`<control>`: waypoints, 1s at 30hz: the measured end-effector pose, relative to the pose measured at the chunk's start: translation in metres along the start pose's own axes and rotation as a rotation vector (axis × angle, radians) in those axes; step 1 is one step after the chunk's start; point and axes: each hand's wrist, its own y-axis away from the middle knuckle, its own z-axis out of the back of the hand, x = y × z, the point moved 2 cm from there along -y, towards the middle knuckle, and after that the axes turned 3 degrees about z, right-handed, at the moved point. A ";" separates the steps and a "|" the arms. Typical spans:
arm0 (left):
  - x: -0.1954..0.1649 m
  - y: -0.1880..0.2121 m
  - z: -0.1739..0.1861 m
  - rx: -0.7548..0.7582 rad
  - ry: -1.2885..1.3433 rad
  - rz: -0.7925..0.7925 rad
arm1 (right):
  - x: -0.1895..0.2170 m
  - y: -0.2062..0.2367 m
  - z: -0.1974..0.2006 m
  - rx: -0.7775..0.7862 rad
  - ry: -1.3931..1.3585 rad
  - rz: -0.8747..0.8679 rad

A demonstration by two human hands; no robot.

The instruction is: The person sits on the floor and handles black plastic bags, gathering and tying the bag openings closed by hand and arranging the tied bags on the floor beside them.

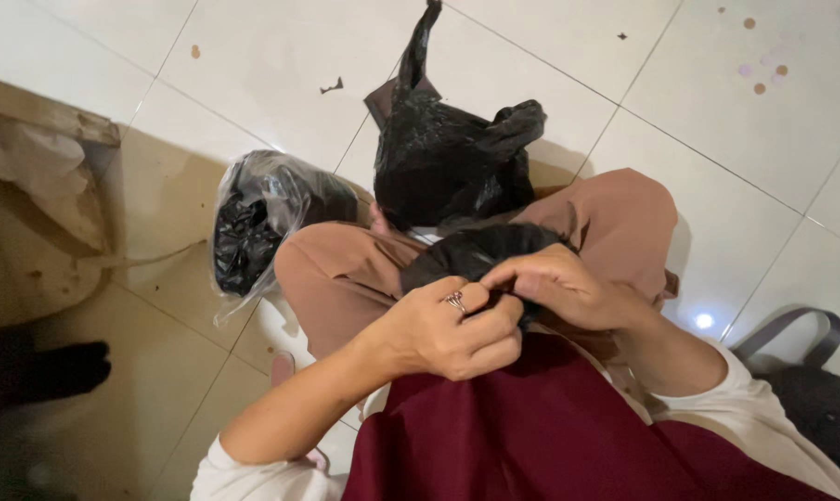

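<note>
Head view, looking down at a seated person's lap. Left hand (pixel 448 329) is curled into a loose fist, ring on one finger, thumb and fingertips pinched onto a small black bundle (pixel 480 252) that looks like thin plastic or cloth; can't tell which. Right hand (pixel 559 283) meets it from the other side, fingers bent and closed on the same bundle, the two hands touching at the pinch point. Both grips closed on the bundle, which sits on the lap just above the knuckles, resting against the brown trousers (pixel 346 269). Just beyond the grip, farther from the body, a black plastic bag (pixel 443 158) stands upright on the floor, its top twisted into a point, touching the knees. Left of the grip and beyond it, a clear plastic bag (pixel 258 218) stuffed with dark material lies on the tiled floor (pixel 550 56), against the left knee. Below the hands, nearer the body, dark red cloth (pixel 531 436) covers the lap. Right of the grip, at the frame edge, a grey strap (pixel 791 325) of a dark bag. Far left, a worn cardboard piece (pixel 39 176) on the floor, well apart from the hands.
</note>
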 end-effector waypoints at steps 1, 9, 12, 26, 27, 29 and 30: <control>0.000 -0.002 0.000 -0.074 -0.062 -0.059 | -0.005 0.003 0.000 0.031 -0.011 -0.044; 0.004 0.006 0.006 -0.143 -0.163 -0.080 | -0.004 0.023 0.015 -0.078 0.115 0.095; 0.006 0.015 0.011 -0.074 -0.174 -0.020 | 0.001 0.035 0.029 -0.210 0.386 0.214; 0.010 0.055 0.000 -0.114 1.163 0.676 | -0.051 0.069 0.084 -0.669 0.140 -0.172; 0.007 0.053 -0.012 -0.071 1.139 0.752 | -0.042 0.065 0.077 -0.627 0.112 -0.160; 0.000 0.046 -0.032 -0.002 0.995 0.833 | -0.021 0.054 0.052 -0.426 0.103 -0.007; -0.004 0.042 -0.042 0.022 0.874 0.834 | -0.013 0.046 0.037 -0.324 0.094 0.066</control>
